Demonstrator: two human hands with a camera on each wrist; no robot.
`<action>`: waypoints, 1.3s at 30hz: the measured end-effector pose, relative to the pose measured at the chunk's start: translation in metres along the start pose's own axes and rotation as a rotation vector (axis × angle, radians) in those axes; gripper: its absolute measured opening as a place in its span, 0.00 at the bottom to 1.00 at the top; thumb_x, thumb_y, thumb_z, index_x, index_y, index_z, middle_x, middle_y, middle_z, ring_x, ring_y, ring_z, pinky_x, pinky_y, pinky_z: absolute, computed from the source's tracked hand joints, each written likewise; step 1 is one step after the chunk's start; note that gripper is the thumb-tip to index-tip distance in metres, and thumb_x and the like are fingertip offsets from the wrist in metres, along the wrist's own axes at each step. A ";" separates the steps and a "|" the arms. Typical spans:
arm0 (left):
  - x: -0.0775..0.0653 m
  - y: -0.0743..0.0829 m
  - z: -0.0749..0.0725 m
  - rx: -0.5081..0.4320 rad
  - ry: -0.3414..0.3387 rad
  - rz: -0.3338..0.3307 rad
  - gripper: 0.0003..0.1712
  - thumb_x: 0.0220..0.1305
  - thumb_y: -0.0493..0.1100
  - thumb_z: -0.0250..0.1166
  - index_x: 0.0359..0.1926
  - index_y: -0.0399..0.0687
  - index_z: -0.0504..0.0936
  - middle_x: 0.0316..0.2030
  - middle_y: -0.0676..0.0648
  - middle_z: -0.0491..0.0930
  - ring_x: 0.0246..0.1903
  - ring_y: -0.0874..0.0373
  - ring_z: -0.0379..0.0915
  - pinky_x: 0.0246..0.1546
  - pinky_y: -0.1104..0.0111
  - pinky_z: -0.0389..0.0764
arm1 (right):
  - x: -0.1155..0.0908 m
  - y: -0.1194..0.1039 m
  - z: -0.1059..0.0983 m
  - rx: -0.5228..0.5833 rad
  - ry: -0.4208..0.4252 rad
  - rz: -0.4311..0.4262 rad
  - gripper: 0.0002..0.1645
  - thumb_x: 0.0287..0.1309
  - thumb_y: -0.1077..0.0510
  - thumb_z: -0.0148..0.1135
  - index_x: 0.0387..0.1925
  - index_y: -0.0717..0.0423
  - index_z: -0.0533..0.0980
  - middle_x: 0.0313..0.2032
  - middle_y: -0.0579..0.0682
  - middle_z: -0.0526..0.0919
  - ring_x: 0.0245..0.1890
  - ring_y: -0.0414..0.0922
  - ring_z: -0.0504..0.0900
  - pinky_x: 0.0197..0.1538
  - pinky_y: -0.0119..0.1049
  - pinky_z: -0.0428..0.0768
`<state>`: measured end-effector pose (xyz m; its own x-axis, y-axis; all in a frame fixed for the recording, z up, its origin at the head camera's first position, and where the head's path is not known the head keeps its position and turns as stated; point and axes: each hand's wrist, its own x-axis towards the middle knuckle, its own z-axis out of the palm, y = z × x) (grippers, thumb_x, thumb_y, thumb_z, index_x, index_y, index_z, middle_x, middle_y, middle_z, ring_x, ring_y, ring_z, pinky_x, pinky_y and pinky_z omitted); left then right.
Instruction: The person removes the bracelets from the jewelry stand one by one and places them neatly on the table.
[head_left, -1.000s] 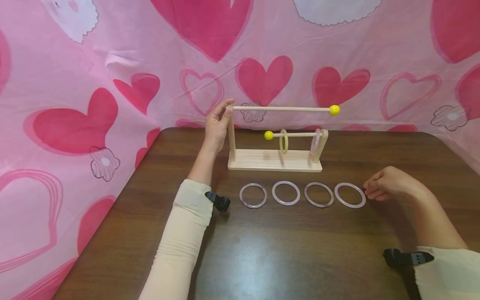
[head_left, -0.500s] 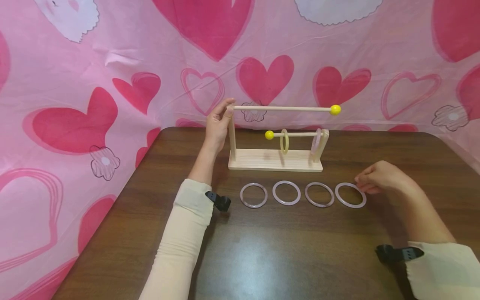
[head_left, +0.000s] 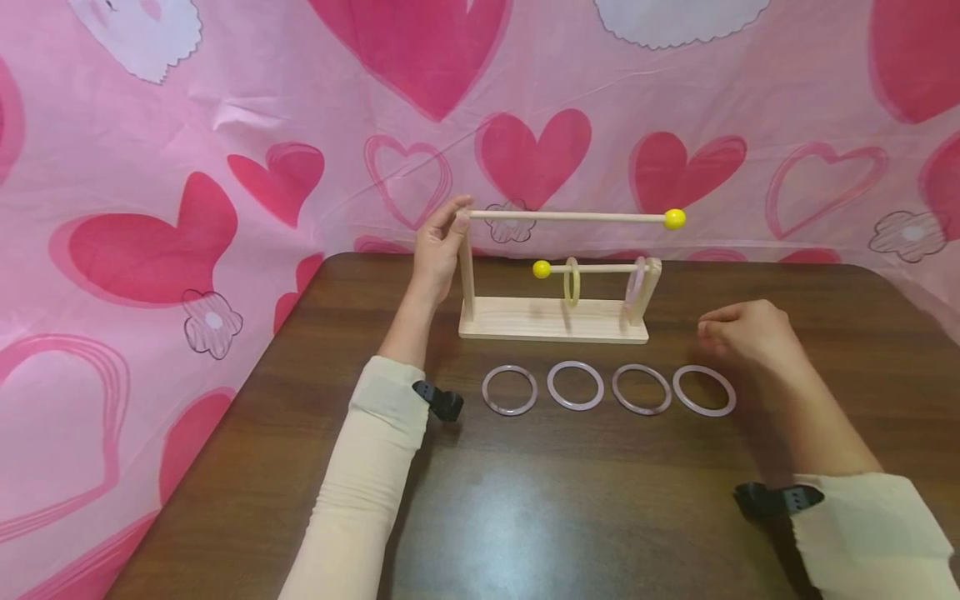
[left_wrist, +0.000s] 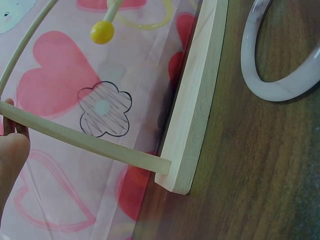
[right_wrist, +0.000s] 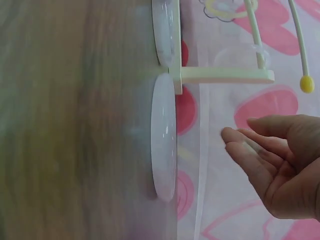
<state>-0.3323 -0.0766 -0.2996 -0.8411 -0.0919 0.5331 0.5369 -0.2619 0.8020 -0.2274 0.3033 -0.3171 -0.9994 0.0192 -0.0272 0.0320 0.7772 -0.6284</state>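
Observation:
A wooden stand (head_left: 555, 321) has a tall post on the left and a short post on the right, each with a rod tipped by a yellow ball. My left hand (head_left: 438, 250) grips the top of the tall post, thumb in front. On the lower rod hang a yellow bangle (head_left: 572, 282) and a pale pink bangle (head_left: 636, 282). Several pale bangles lie in a row before the stand; the rightmost bangle (head_left: 705, 391) is nearest my right hand (head_left: 750, 335). That hand hovers above the table with loosely bent fingers and nothing between them, as the right wrist view shows.
The brown wooden table (head_left: 525, 517) bears the stand and the bangles. Behind and to the left hangs a pink cloth (head_left: 322, 75) printed with hearts. The yellow ball (head_left: 675, 219) of the upper rod sticks out beyond the short post.
My right hand has moved left and away from me, from beside the rightmost bangle to a spot behind it. My left hand, the stand and the bangles have stayed put.

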 end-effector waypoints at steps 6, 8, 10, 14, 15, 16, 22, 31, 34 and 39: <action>-0.001 0.002 0.001 -0.003 0.000 -0.003 0.20 0.60 0.34 0.57 0.52 0.27 0.70 0.39 0.52 0.78 0.38 0.66 0.69 0.42 0.73 0.69 | 0.000 -0.011 0.003 0.050 0.103 -0.005 0.26 0.58 0.49 0.59 0.47 0.69 0.77 0.26 0.52 0.85 0.24 0.37 0.83 0.26 0.24 0.74; -0.001 0.002 0.001 -0.006 0.001 -0.002 0.20 0.60 0.34 0.57 0.52 0.26 0.70 0.39 0.52 0.78 0.38 0.65 0.69 0.42 0.73 0.70 | 0.000 -0.013 0.003 0.057 0.136 -0.003 0.26 0.58 0.48 0.60 0.47 0.68 0.77 0.26 0.49 0.85 0.24 0.36 0.82 0.26 0.22 0.73; -0.001 0.002 0.001 -0.009 0.002 -0.001 0.21 0.59 0.35 0.58 0.52 0.26 0.70 0.39 0.53 0.78 0.38 0.65 0.69 0.42 0.73 0.70 | 0.000 -0.016 0.004 0.074 0.164 -0.004 0.26 0.58 0.48 0.60 0.46 0.67 0.77 0.25 0.47 0.85 0.24 0.35 0.82 0.26 0.21 0.73; -0.001 0.002 0.001 -0.014 0.003 -0.004 0.23 0.57 0.37 0.59 0.52 0.26 0.70 0.39 0.58 0.78 0.39 0.65 0.70 0.43 0.72 0.70 | 0.002 -0.022 0.006 0.145 0.210 -0.006 0.25 0.58 0.50 0.59 0.47 0.69 0.77 0.22 0.40 0.84 0.22 0.31 0.81 0.26 0.20 0.74; -0.001 0.002 0.001 -0.013 0.003 -0.006 0.24 0.56 0.38 0.59 0.52 0.26 0.70 0.39 0.58 0.78 0.39 0.65 0.70 0.43 0.72 0.70 | 0.002 -0.023 0.007 0.172 0.221 -0.004 0.24 0.58 0.51 0.59 0.47 0.69 0.77 0.21 0.37 0.83 0.22 0.30 0.80 0.27 0.20 0.74; -0.001 0.002 0.001 -0.013 0.003 -0.008 0.24 0.56 0.38 0.59 0.52 0.27 0.70 0.39 0.58 0.78 0.39 0.65 0.69 0.43 0.72 0.70 | 0.002 -0.025 0.009 0.202 0.234 -0.004 0.24 0.58 0.52 0.60 0.47 0.69 0.76 0.20 0.35 0.82 0.22 0.29 0.80 0.27 0.19 0.75; -0.001 0.001 0.001 -0.011 0.002 -0.007 0.23 0.57 0.38 0.58 0.52 0.26 0.70 0.39 0.58 0.78 0.40 0.65 0.70 0.44 0.72 0.70 | 0.006 -0.034 0.019 0.351 0.355 -0.008 0.23 0.57 0.55 0.61 0.48 0.70 0.76 0.15 0.25 0.77 0.22 0.28 0.80 0.29 0.20 0.76; 0.000 0.001 0.000 -0.011 -0.003 -0.003 0.25 0.56 0.39 0.58 0.51 0.27 0.70 0.40 0.57 0.78 0.40 0.65 0.70 0.44 0.71 0.70 | 0.011 -0.048 0.030 0.516 0.412 -0.051 0.22 0.57 0.59 0.61 0.48 0.74 0.74 0.21 0.30 0.81 0.23 0.27 0.80 0.31 0.23 0.77; -0.001 0.001 0.000 -0.011 -0.004 -0.004 0.25 0.55 0.40 0.59 0.52 0.26 0.70 0.41 0.56 0.78 0.41 0.65 0.70 0.44 0.71 0.70 | 0.013 -0.052 0.033 0.489 0.414 -0.075 0.21 0.57 0.59 0.61 0.47 0.72 0.76 0.20 0.28 0.79 0.22 0.26 0.79 0.31 0.22 0.77; 0.000 0.001 0.000 -0.006 -0.001 -0.006 0.22 0.58 0.37 0.58 0.52 0.26 0.70 0.42 0.55 0.78 0.42 0.65 0.70 0.46 0.71 0.70 | 0.015 -0.058 0.038 0.456 0.414 -0.111 0.19 0.57 0.59 0.61 0.45 0.71 0.77 0.23 0.34 0.82 0.23 0.27 0.79 0.31 0.25 0.78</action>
<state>-0.3315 -0.0765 -0.2988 -0.8441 -0.0894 0.5286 0.5316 -0.2678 0.8035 -0.2439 0.2346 -0.3100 -0.9148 0.2668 0.3033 -0.1626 0.4441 -0.8811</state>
